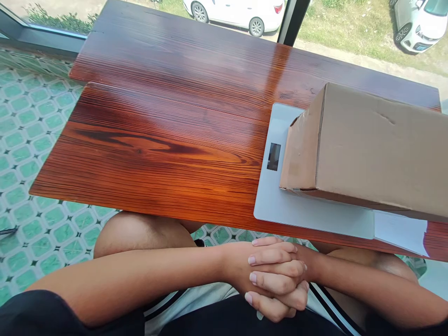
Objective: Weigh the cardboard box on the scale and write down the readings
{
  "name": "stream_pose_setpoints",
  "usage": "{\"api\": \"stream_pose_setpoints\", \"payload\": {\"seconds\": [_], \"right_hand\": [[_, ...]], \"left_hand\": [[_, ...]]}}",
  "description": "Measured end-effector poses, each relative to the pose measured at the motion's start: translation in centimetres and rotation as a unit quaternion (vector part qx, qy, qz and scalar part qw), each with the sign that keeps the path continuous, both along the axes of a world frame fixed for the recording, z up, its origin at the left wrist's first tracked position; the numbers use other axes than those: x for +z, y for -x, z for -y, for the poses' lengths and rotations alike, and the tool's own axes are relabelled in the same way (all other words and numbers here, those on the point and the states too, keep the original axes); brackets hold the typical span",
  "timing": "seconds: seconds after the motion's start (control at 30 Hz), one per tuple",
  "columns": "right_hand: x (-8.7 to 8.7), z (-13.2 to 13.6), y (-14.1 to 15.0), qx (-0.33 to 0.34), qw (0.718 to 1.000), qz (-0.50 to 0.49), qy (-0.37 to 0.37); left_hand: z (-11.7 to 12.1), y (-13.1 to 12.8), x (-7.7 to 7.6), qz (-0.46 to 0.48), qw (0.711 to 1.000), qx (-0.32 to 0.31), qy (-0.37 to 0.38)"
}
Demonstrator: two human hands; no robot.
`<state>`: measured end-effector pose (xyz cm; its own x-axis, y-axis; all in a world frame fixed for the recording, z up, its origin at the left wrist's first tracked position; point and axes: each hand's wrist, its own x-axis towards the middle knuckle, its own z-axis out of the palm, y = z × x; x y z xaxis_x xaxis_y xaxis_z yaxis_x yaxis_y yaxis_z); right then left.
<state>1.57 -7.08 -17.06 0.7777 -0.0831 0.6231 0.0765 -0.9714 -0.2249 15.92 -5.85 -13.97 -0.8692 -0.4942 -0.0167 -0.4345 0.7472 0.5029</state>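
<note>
My left hand point(238, 268) and my right hand point(280, 282) are clasped together over my lap, just below the table's front edge. The right fingers lie across the back of the left hand, interlaced with its fingers. No object shows between them. A closed brown cardboard box point(378, 149) rests on a flat white digital scale point(276, 200) to the right, apart from both hands. The scale's small dark display point(273, 156) shows no readable figures. From under the scale and box, white paper point(402, 231) sticks out along the front edge.
The glossy reddish-brown wooden table point(157, 154) has a stepped left end. Beyond it stand a window frame point(293, 21) and parked white cars point(234, 11) outside. My knees point(140, 233) are close under the front edge. Green-and-white tiles point(28, 130) cover the floor.
</note>
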Motion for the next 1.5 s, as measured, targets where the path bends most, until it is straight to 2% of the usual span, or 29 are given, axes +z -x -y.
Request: {"api": "stream_pose_setpoints", "payload": {"seconds": [0.13,0.3,0.37,0.47,0.6,0.67,0.73,0.87,0.97,1.07,1.13,1.2,1.3,1.5], "right_hand": [[-0.1,-0.4,-0.2,0.037,0.999,0.016,-0.019],[1.6,-1.2,-0.8,0.017,0.999,0.033,-0.014],[2.5,-1.3,-1.1,0.029,0.999,0.015,-0.010],[3.5,-1.1,-1.4,0.074,0.996,-0.040,-0.024],[4.1,-1.1,-1.7,0.047,0.999,-0.027,-0.004],[4.0,-1.0,-1.7,0.043,0.999,-0.021,0.019],[3.7,-0.7,-1.7,0.052,0.998,-0.031,0.009],[2.7,0.2,-1.1,0.047,0.995,-0.056,-0.062],[2.4,0.6,-0.8,0.052,0.996,-0.067,-0.033],[2.3,0.9,-1.0,0.055,0.997,-0.060,-0.005],[2.3,1.1,-1.2,0.054,0.996,-0.061,-0.037],[2.1,1.1,-1.1,0.052,0.992,-0.071,-0.095],[1.6,0.5,-0.7,0.034,0.988,-0.072,-0.133],[0.4,-1.4,0.4,-0.028,0.993,-0.021,-0.114]], "left_hand": [[0.4,-0.1,-0.6,-0.030,0.998,-0.024,0.045],[0.4,-0.3,-1.1,-0.032,0.994,-0.065,0.081],[0.5,-0.3,-1.1,-0.030,0.993,-0.069,0.087],[0.7,-0.3,-0.9,-0.028,0.995,-0.058,0.070],[0.5,-0.3,-0.5,0.003,1.000,-0.014,-0.005],[0.3,-0.2,-0.4,0.020,0.999,0.003,-0.038],[0.2,-0.1,-0.3,0.021,0.999,0.006,-0.047],[-0.1,0.1,0.1,0.009,1.000,-0.014,-0.012],[-0.1,0.2,0.3,0.012,1.000,-0.029,-0.004],[-0.1,0.3,0.5,0.021,0.997,-0.031,-0.068],[0.0,0.3,0.6,0.038,0.991,-0.035,-0.120],[0.0,0.3,0.5,0.051,0.988,-0.036,-0.140],[0.1,0.1,0.3,0.044,0.992,-0.025,-0.112],[0.1,0.1,0.3,0.017,0.999,-0.027,-0.041]]}}
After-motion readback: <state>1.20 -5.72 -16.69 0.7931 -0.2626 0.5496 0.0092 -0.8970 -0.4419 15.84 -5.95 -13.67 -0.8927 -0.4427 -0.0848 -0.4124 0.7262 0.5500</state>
